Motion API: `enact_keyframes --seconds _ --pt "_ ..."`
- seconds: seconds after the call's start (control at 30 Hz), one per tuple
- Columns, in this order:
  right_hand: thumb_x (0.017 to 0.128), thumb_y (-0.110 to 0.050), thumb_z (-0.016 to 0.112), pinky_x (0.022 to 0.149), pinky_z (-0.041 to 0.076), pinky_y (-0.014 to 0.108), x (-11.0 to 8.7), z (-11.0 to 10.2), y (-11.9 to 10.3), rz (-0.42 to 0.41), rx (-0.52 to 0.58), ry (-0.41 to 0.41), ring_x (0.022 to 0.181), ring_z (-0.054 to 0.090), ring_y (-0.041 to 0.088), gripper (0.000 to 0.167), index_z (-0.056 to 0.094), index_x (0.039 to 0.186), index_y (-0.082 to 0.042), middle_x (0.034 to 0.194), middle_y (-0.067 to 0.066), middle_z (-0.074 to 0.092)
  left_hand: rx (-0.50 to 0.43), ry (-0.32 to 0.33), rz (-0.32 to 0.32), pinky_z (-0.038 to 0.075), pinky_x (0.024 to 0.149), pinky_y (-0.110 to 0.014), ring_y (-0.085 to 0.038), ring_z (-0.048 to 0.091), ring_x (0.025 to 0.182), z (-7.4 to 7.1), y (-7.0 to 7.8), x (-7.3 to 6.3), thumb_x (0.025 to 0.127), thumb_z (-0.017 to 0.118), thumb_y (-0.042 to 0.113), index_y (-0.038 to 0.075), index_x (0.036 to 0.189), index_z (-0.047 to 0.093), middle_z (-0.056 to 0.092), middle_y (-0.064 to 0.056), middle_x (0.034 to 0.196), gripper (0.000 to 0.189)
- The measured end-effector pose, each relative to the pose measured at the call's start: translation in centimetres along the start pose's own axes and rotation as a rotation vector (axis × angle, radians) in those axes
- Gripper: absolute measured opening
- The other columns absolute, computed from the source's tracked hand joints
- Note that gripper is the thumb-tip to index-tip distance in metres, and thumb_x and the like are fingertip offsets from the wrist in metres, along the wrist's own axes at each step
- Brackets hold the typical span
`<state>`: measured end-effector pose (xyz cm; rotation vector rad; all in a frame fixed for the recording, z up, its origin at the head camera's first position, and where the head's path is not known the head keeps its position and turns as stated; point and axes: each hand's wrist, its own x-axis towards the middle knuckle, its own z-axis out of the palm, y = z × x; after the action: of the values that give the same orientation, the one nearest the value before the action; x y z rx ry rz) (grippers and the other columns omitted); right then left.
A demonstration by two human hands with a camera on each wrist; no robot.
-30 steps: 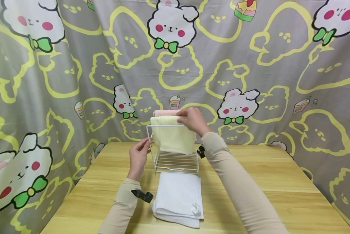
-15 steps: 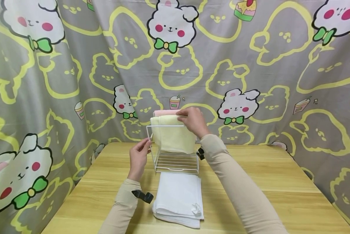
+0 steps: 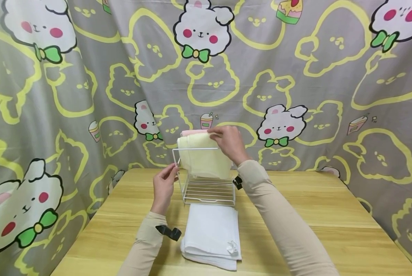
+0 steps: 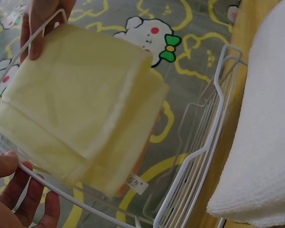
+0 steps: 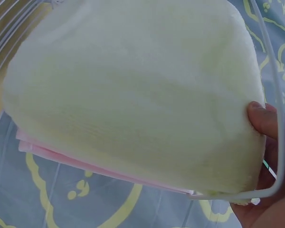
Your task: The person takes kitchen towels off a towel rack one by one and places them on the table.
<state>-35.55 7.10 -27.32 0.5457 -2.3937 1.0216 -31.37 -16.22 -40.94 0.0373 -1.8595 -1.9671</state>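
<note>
A folded pale yellow towel stands on edge inside the white wire rack, its lower edge raised above the rack's bottom wires. My right hand pinches its top right corner, thumb on the near face in the right wrist view. Behind it a folded pink towel shows only along its upper edge. With thumb and fingers, my left hand holds the rack's left side wire; the left wrist view shows the curled fingers at that wire. A small white label hangs from the yellow towel.
Folded white towels lie on the wooden table directly before the rack, with a tag at their near right corner. A cartoon-patterned curtain hangs behind and at both sides of the table.
The yellow towel has risen slightly and leans farther back, its lower edge swinging a little away from the front. My left hand has kept its hold on the rack.
</note>
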Motion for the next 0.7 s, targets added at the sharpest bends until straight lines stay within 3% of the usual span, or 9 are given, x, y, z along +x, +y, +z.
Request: enact_keyframes --seconds 0.27,0.43,0.57,0.7 --pt "0.093 -0.018 0.076 0.08 0.058 0.038 -0.1 -0.9 -0.6 -0.007 0.009 0.031 0.103 0.074 0.021 0.018 0.081 0.111 -0.017 0.115 0.005 0.077 -0.008 -0.008 0.0 0.06 0.078 -0.018 -0.028 0.068 0.101 0.0 0.1 0.0 0.099 0.069 0.011 -0.003 0.126 0.069 0.07 -0.021 0.12 0.03" --pt "0.094 -0.018 0.076 0.081 0.059 0.038 -0.3 -1.5 -1.1 -0.026 0.022 0.041 0.104 0.074 0.022 0.019 0.081 0.111 -0.016 0.115 0.005 0.077 0.0 -0.004 -0.001 0.059 0.076 -0.016 -0.012 0.067 0.091 0.0 0.2 0.0 0.099 0.069 0.011 -0.003 0.127 0.069 0.068 -0.024 0.123 0.031" --pt "0.094 -0.017 0.075 0.083 0.061 0.038 -0.5 -1.9 -1.5 -0.068 0.021 0.064 0.105 0.074 0.023 0.019 0.08 0.112 -0.014 0.114 0.006 0.077 -0.002 -0.012 0.003 0.059 0.076 -0.016 -0.014 0.067 0.093 0.0 0.1 0.0 0.099 0.069 0.012 -0.001 0.126 0.07 0.068 -0.025 0.123 0.03" --pt "0.095 -0.016 0.075 0.076 0.059 0.036 -0.6 -2.5 -2.0 -0.117 0.008 0.1 0.095 0.075 0.021 0.018 0.08 0.112 -0.013 0.111 0.007 0.077 -0.001 -0.014 0.009 0.059 0.077 -0.017 -0.011 0.067 0.091 0.0 0.0 0.0 0.099 0.07 0.014 0.0 0.125 0.071 0.07 -0.021 0.12 0.03"
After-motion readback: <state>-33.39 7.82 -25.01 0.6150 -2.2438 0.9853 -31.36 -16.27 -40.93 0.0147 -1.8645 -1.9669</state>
